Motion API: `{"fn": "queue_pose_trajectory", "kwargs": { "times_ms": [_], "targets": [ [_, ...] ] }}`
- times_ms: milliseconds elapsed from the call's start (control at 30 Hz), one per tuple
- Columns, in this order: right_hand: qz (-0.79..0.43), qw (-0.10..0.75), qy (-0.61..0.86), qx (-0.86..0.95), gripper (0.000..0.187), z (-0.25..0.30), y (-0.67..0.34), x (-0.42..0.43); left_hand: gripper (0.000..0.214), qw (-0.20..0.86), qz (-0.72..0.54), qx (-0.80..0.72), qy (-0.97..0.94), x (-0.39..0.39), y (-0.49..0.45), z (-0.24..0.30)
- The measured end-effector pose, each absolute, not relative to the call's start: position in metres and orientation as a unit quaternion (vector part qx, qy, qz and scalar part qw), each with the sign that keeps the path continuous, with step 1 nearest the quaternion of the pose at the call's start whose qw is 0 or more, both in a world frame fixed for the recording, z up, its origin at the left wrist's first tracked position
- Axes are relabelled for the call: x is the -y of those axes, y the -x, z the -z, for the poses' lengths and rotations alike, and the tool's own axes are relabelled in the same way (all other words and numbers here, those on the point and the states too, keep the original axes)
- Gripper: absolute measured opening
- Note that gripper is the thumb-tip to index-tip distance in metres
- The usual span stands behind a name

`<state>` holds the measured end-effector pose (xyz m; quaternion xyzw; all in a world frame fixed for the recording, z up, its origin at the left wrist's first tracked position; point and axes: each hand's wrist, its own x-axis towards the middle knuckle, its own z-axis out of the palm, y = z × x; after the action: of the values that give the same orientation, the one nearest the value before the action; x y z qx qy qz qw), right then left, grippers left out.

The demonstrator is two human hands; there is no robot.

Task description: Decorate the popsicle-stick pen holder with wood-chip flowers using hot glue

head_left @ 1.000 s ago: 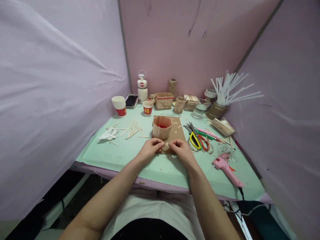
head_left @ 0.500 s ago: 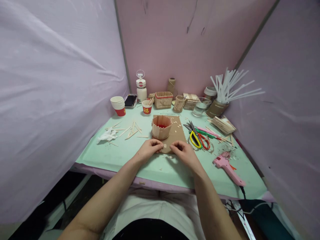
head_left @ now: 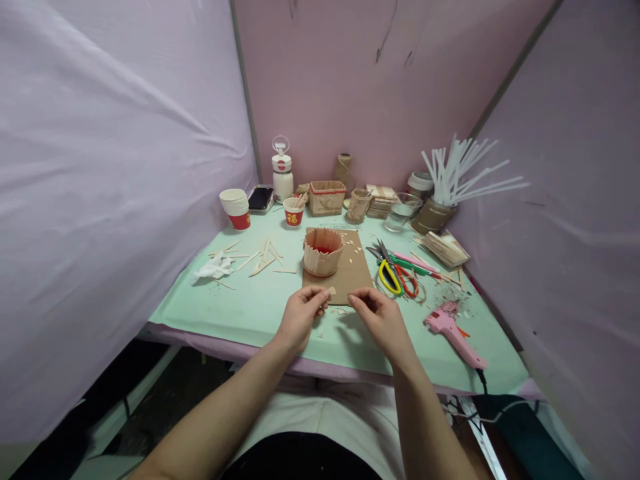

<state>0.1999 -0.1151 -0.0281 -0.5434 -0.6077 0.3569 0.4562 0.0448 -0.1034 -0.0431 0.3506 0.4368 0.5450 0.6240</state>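
My left hand (head_left: pixel 303 312) pinches a small wood chip (head_left: pixel 332 291) between thumb and fingers, above the near edge of a brown cardboard sheet (head_left: pixel 345 283). To its right, my right hand (head_left: pixel 379 315) has thumb and forefinger pressed together; whatever is in them, if anything, is too small to name. The two hands are apart. Just beyond my left hand, a round basket (head_left: pixel 321 253) made of upright wooden strips stands on the cardboard, with a jagged rim and red inside. Several wood chips lie scattered on the sheet and by its near edge.
Yellow scissors (head_left: pixel 389 277) and red scissors (head_left: pixel 407 283) lie right of the cardboard. A pink glue gun (head_left: pixel 455 337) rests nearer the right edge. Left are loose wooden sticks (head_left: pixel 265 259) and a crumpled tissue (head_left: pixel 215 267). Paper cups (head_left: pixel 235 210) and a water bowl (head_left: pixel 401 213) stand behind.
My left hand has turned and drawn slightly nearer, lifting the wood chip off the cardboard level. My right hand has shifted a little right and toward me. The basket stays put.
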Motion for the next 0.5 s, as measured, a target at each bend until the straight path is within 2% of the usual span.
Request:
{"fn": "queue_pose_trajectory", "kwargs": {
  "times_ms": [167, 367, 433, 500],
  "targets": [
    [-0.409, 0.445, 0.523, 0.601, 0.029, 0.029, -0.191, 0.110, 0.025, 0.601, -0.561, -0.434, -0.368, 0.107, -0.050, 0.044],
    [-0.409, 0.461, 0.528, 0.585, 0.030, 0.031, -0.186, 0.110, 0.023, 0.580, -0.538, -0.445, -0.419, 0.109, -0.049, 0.044],
    [-0.409, 0.460, 0.533, 0.581, 0.032, 0.031, -0.188, 0.109, 0.023, 0.539, -0.529, -0.459, -0.468, 0.103, -0.039, 0.041],
    [-0.406, 0.458, 0.540, 0.578, 0.035, 0.030, -0.191, 0.109, 0.022, 0.437, -0.535, -0.470, -0.550, 0.092, -0.025, 0.033]
  ]
}}
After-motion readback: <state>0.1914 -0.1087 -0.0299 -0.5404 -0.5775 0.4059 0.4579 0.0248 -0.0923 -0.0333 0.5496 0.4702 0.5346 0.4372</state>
